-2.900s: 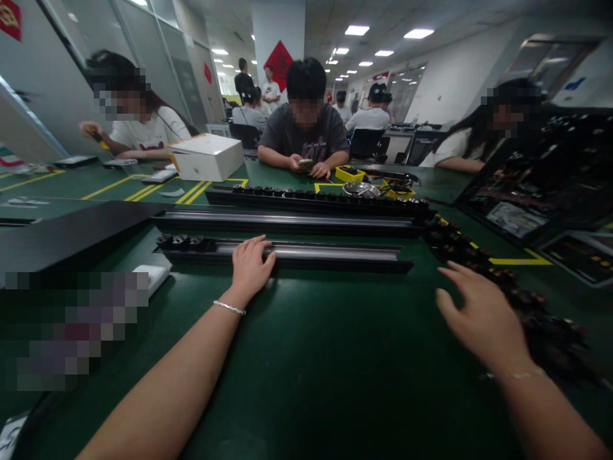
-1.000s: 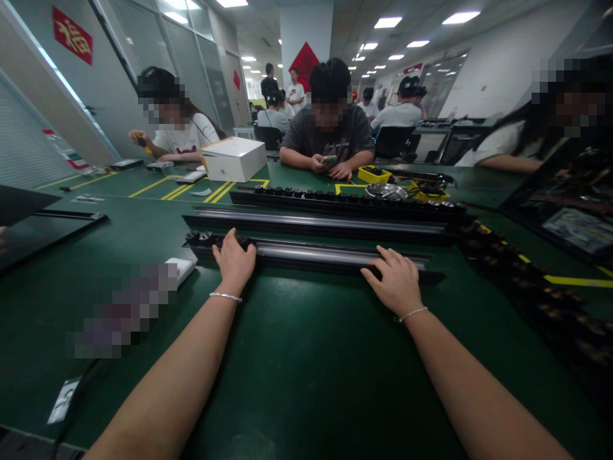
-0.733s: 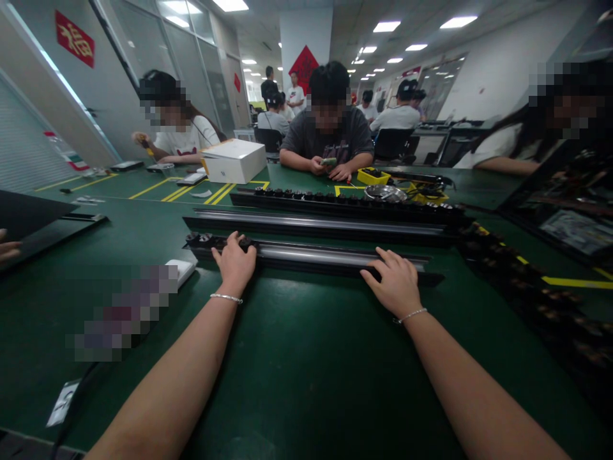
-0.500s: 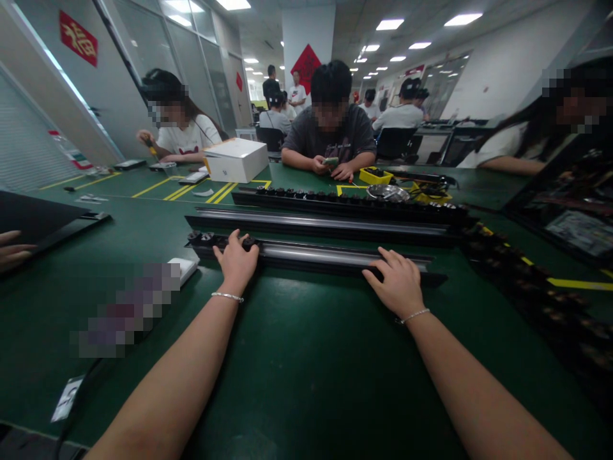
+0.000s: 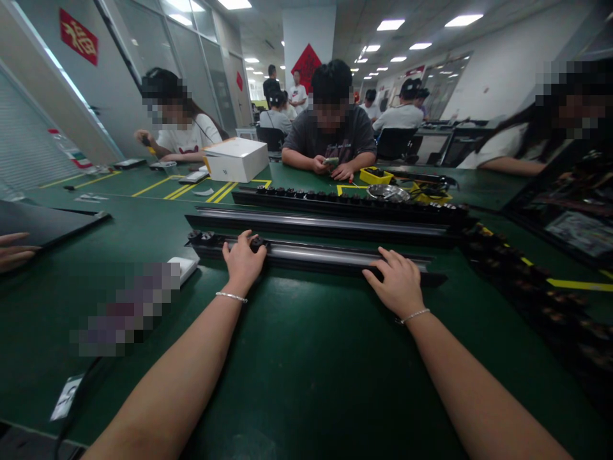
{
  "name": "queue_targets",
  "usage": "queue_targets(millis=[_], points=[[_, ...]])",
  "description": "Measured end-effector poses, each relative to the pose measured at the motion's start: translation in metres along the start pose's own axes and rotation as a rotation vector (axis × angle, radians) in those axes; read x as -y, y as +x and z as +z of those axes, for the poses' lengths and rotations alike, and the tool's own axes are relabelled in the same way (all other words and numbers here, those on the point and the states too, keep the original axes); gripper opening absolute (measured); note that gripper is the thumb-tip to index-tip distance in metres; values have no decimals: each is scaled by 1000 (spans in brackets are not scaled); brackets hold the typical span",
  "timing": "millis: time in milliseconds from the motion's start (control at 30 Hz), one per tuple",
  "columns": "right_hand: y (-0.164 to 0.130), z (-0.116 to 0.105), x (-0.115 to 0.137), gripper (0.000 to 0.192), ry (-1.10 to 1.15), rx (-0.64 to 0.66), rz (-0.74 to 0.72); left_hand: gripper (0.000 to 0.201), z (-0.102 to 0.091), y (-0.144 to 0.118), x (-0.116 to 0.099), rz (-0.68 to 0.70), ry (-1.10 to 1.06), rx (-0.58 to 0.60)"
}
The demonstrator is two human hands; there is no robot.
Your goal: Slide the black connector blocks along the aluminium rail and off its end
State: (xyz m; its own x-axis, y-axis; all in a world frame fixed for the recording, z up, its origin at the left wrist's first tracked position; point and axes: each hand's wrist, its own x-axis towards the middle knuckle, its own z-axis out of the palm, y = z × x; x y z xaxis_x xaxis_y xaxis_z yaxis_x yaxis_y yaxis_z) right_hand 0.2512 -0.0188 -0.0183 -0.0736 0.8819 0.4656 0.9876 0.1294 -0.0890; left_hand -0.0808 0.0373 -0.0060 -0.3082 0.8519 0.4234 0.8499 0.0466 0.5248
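A long black channel-shaped rail (image 5: 316,255) lies crosswise on the green table before me. Small black round parts (image 5: 204,237) sit in its left end. My left hand (image 5: 244,260) reaches over the rail with thumb and fingers around another small black part (image 5: 259,244) seated in the channel; their grip is partly hidden. Near the rail's right end, my right hand (image 5: 396,281) holds it, thumb on the near side and fingers over the top. A second black rail (image 5: 316,225) lies parallel just behind. Farther back is a third rail (image 5: 335,203) filled with black parts.
At right, a row of dark parts (image 5: 541,300) runs toward me. Yellow bins (image 5: 376,176) and a metal bowl (image 5: 387,193) stand behind the rails, a white box (image 5: 237,160) back left. Co-workers sit around; one's hand (image 5: 16,251) rests at far left beside a dark panel.
My left hand has shifted slightly right along the near rail, and the small black part at its fingers has moved with it. My right hand and the rail have stayed put.
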Motion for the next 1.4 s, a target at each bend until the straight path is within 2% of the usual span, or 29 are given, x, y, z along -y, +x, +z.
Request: queue_targets(millis=[667, 1400], points=[[0, 1, -1, 36, -3, 6, -1, 31, 3, -1, -4, 56, 45, 47], [0, 0, 0, 36, 8, 4, 4, 31, 5, -4, -10, 137, -1, 102]])
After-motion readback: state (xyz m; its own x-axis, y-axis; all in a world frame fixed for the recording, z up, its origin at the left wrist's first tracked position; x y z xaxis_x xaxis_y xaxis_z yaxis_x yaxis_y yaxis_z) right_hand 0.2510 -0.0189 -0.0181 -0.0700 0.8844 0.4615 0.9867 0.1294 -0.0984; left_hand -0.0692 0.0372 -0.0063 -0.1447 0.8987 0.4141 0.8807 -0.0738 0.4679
